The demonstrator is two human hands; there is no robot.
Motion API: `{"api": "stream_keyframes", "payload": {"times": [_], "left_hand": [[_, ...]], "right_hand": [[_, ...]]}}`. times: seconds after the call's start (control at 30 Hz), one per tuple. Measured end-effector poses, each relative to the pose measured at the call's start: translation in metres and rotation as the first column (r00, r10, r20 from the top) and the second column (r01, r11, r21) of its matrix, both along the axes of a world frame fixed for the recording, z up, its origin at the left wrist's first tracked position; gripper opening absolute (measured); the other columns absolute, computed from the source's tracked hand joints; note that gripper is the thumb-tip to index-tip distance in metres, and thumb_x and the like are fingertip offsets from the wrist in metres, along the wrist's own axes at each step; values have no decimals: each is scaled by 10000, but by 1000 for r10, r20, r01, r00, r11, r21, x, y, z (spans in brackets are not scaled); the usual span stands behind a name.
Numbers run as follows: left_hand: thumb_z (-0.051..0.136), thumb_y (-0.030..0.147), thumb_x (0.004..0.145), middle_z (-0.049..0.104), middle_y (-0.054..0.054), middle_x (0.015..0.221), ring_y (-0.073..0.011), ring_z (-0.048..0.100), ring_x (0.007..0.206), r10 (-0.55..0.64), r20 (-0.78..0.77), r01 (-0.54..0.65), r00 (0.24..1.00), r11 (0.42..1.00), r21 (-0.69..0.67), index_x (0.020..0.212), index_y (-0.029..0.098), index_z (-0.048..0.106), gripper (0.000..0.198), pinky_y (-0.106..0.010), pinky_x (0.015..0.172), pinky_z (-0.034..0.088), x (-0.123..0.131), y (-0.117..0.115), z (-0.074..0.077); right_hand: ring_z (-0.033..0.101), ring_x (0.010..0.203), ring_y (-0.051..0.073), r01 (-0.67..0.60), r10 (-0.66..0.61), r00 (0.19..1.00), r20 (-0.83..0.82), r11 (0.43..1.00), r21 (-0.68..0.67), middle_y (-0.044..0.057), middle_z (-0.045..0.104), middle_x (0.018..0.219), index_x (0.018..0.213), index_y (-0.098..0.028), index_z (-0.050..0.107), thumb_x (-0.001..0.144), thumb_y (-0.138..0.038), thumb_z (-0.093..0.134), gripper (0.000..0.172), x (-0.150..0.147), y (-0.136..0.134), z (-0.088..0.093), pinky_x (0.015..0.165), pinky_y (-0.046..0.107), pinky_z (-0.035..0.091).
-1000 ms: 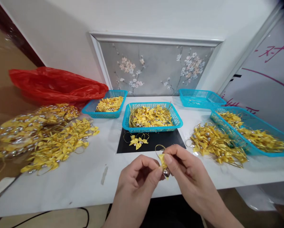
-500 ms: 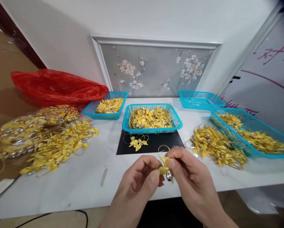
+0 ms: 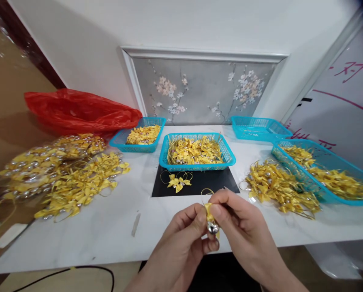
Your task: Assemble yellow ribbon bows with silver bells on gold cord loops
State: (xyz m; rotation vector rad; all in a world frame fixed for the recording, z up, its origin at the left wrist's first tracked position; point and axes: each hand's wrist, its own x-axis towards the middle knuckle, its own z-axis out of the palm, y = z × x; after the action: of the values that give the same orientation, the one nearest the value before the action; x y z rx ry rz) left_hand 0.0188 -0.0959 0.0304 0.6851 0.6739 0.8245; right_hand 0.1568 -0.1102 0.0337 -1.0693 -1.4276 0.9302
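Head view: left hand (image 3: 181,233) and right hand (image 3: 244,227) pinch a bow (image 3: 210,213).

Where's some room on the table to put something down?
Bare white tabletop lies between the left bow pile and the left hand, around a grey strip. Right of its bows, the black mat looks bare. The right bow pile and middle basket are crowded.

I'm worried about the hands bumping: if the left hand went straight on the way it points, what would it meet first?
Apart from the yellow bow it touches, the left hand would probably meet the right hand first, just across the bow, though depth is hard to judge.
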Motion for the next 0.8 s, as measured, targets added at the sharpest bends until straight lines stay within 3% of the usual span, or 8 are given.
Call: {"api": "stream_keyframes", "payload": {"times": [0.1, 0.2, 0.33, 0.5, 0.67, 0.8], "left_hand": [[674, 431, 834, 550, -20, 854, -161, 504, 800, 0, -79, 11, 997, 990, 140, 869, 183, 642, 252, -290, 725, 483, -2, 0, 1], [753, 334, 782, 588, -11, 909, -181, 540, 878, 6, -179, 46, 984, 958, 284, 950, 222, 597, 255, -306, 792, 477, -2, -1, 3], [669, 247, 861, 580, 30, 820, -133, 564, 791, 79, -277, -2, 958, 963, 268, 881, 221, 559, 115, -257, 766, 460, -1, -2, 2], [673, 248, 847, 584, 37, 767, -128, 548, 733, 43, -370, 83, 928, 944, 320, 866, 217, 566, 114, -236, 707, 449, -7, 3, 2], [695, 310, 827, 587, 29, 764, -144, 540, 725, 96, -468, 93, 878, 926, 365, 867, 224, 584, 146, -251, 680, 449, -12, 6, 0], [696, 330, 832, 638, -15, 922, -181, 575, 874, 22, -393, 119, 919, 936, 331, 1003, 235, 612, 213, -303, 812, 471, -18, 3, -3]], "right_hand": [[510, 569, 122, 31, -29, 996, 86, 999, -16, -20, 540, 636, 777, -197, 572, 944, -304, 503, 210, 4, 4, 3, 474, 211, 394], [518, 581, 117, 49, -48, 987, 152, 999, -1, -20, 560, 647, 785, -198, 594, 935, -281, 521, 187, 6, 6, 4, 488, 210, 388], [520, 579, 106, -44, 51, 994, 92, 997, -68, -25, 548, 672, 787, -197, 582, 953, -260, 486, 202, 6, 8, 4, 517, 209, 419], [425, 515, 83, -152, 159, 987, 24, 971, -185, -47, 487, 605, 744, -184, 561, 931, -234, 509, 200, 11, 13, 5, 442, 194, 324], [455, 548, 96, -137, 163, 978, 132, 974, -182, -40, 533, 611, 740, -185, 583, 919, -219, 519, 193, 14, 15, 6, 471, 207, 321], [476, 567, 110, -77, 113, 954, 278, 988, -135, -33, 570, 629, 761, -192, 616, 914, -234, 527, 182, 15, 15, 7, 508, 226, 338]]}}
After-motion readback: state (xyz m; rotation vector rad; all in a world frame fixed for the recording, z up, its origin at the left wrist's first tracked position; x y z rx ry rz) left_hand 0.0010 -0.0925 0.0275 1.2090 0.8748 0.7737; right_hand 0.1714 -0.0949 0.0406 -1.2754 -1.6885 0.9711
